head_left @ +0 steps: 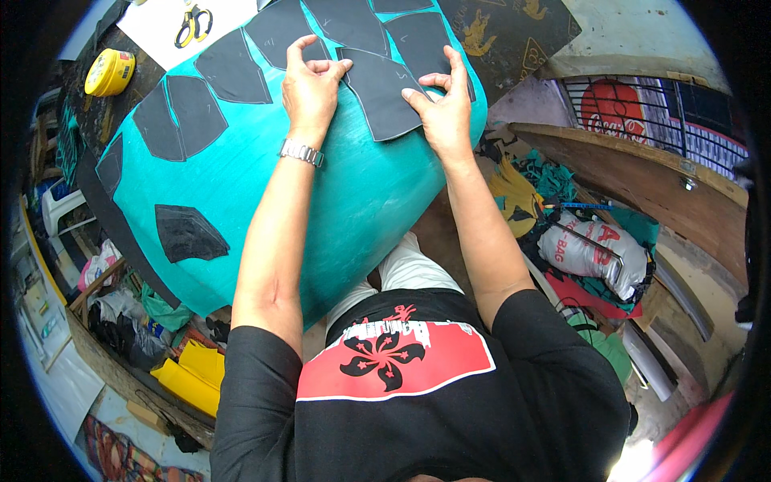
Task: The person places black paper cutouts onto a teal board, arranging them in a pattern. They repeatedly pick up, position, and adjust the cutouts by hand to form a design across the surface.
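A large teal sheet (pixel 353 193) of flexible material is spread in front of me, with several flat black cut pieces laid on it. Between my hands is one black four-sided piece (pixel 384 100), partly overlapping the black pieces beyond it. My left hand (pixel 312 88) grips its upper left edge with thumb and fingertips, index finger raised. At the lower right edge, my right hand (pixel 442 104) holds it, thumb on the top face and index finger lifted. Apart from the others, a smaller black piece (pixel 191 233) lies on the teal sheet near my left forearm.
Yellow-and-black scissors (pixel 193 26) rest on white paper at the far left. Nearby stands a round yellow tub (pixel 110 72). Down on the right are a stuffed white bag (pixel 593 247) and teal scraps; a folded yellow item (pixel 193 371) is low on the left.
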### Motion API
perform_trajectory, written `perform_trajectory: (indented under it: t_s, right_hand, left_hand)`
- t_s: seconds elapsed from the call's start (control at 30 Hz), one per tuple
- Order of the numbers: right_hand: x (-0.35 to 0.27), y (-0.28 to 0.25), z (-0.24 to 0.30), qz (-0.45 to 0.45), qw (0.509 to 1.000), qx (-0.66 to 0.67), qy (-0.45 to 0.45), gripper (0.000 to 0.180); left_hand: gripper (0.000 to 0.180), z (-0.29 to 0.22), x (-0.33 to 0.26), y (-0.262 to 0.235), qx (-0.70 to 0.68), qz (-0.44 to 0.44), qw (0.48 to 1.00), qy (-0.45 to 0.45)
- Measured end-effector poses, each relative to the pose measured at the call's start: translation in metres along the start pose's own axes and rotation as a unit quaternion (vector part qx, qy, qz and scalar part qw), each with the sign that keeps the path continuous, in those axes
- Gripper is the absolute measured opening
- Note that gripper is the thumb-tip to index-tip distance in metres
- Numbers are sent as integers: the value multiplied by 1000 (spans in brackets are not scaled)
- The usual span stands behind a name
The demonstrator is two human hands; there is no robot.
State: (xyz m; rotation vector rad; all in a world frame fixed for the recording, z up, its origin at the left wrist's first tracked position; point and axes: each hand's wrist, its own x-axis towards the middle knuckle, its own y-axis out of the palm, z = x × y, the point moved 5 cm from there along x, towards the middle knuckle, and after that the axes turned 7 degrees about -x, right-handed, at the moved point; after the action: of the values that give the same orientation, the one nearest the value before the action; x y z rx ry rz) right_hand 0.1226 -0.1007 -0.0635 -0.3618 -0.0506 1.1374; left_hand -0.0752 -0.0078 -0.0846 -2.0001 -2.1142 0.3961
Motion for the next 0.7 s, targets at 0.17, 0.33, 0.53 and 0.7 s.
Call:
perform_trajectory:
  t_s: [0.17, 0.33, 0.53, 0.7]
  right_hand:
    - [-2, 5, -3, -17, 994, -87, -59, 93]
    - [-4, 10, -11, -26, 990, -115, -83, 93]
    - [-4, 10, -11, -26, 995, -77, -64, 93]
    - [-5, 10, -10, -24, 995, -66, -65, 91]
  left_hand:
    - [66, -5, 0, 2, 80, 2, 997, -14]
    - [65, -8, -1, 2, 83, 7, 996, -15]
    - [63, -6, -1, 2, 63, 4, 998, -19]
    - [61, -7, 0, 2, 56, -7, 998, -25]
